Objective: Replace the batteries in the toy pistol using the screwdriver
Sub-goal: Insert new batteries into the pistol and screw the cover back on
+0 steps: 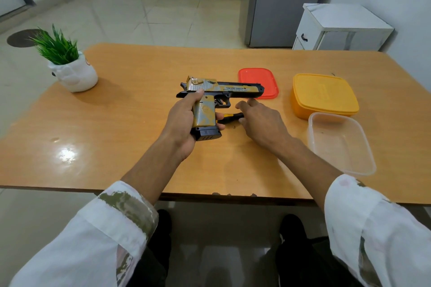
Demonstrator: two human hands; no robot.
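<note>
Pistol (219, 88), mustard-and-black, gripped in left hand (180, 121); right hand (261, 121) fingers (242, 106) spread loosely over screwdriver (229, 118).

1. Bright, even indoor light; colours slightly washed, dimmer beneath the table (144, 72).
2. White glare patch on the table's near-left part; light source not in view.
3. Soft shadow spreads right of the plant pot (74, 75).
4. Wide-angle bowing: table edges and wall lines curve toward the borders.
5. Centre sharp, lettering on the toy pistol (233, 88) legible; sleeves (105, 228) at the bottom corners soft, smeared.
</note>
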